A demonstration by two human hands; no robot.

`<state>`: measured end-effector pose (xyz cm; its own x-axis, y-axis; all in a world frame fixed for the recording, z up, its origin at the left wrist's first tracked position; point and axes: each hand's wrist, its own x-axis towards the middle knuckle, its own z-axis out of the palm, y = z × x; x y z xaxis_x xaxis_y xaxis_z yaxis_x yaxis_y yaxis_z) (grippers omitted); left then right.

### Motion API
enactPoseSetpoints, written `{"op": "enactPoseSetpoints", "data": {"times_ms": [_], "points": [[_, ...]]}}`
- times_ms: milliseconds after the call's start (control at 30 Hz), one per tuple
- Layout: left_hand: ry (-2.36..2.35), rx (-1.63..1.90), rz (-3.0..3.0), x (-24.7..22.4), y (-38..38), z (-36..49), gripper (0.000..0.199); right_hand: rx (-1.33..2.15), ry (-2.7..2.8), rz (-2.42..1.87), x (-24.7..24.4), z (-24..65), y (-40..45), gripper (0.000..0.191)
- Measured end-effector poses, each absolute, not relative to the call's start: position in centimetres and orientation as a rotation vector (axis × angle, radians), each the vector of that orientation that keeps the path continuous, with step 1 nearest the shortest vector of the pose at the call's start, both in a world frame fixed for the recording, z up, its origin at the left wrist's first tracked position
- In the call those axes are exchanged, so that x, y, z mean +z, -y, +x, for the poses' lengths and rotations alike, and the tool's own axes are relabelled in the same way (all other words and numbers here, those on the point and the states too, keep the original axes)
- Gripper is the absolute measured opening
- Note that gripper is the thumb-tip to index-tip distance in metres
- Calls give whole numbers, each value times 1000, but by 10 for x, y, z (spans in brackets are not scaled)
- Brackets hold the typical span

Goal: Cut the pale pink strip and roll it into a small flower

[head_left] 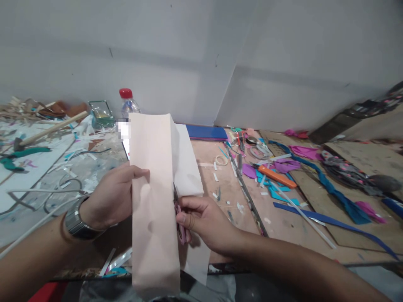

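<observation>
My left hand (110,195), with a watch on its wrist, grips the left edge of a long cream sheet of paper (153,155), thumb on the front and fingers behind. The sheet stands upright in front of me, over the table's front edge. At its right edge my right hand (204,222) is closed round the pink handles of a pair of scissors (181,226). The scissor blades point up along the edge between the cream sheet and a white flap of paper (187,167) on the right. Another pale piece hangs below my right hand.
Left lie a hammer (50,131), green-handled pliers (25,157) and a white cable. A red-capped bottle (126,100) stands behind the sheet. To the right are an orange cutter (277,176), a tape ring (221,160), blue strips (333,224) and paper scraps. A wall rises behind.
</observation>
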<state>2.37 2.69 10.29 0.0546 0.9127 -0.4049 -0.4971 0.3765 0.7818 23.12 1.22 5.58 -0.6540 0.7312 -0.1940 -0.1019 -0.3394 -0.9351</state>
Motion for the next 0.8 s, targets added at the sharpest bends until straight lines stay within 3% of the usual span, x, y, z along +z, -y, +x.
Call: {"op": "enactPoseSetpoints", "data": {"times_ms": [800], "points": [[-1061, 1110, 486, 109, -23, 25, 18, 2139, 1232, -781, 52, 233, -13, 45]]}}
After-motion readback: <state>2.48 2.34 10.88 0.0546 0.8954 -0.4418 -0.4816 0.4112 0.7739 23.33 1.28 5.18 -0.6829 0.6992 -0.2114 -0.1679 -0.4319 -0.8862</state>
